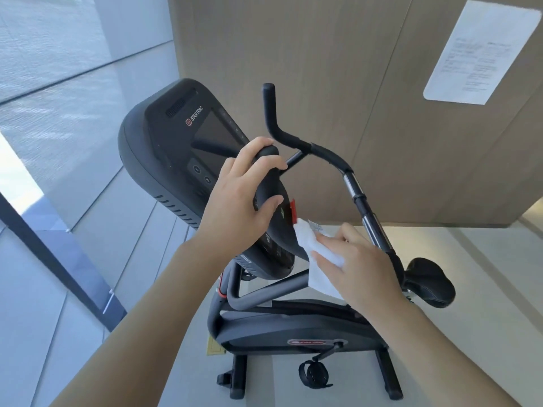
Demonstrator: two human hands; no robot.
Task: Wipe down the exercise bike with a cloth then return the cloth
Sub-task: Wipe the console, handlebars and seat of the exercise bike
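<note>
A black exercise bike point(293, 324) stands below me, its console point(170, 142) tilted up at centre left. My left hand point(238, 198) grips the near handlebar end beside the console, fingers and thumb curled round it. My right hand point(358, 265) holds a white cloth point(317, 254) and presses it against the console's lower right edge, just under a red tab point(293, 211). Part of the cloth hangs down below my fingers.
The far handlebar point(323, 154) arcs up and right toward the black saddle point(432, 282). A beige wall with a printed paper sheet point(482, 54) is right behind the bike. Glass panels and a dark frame bar point(58, 265) run along the left.
</note>
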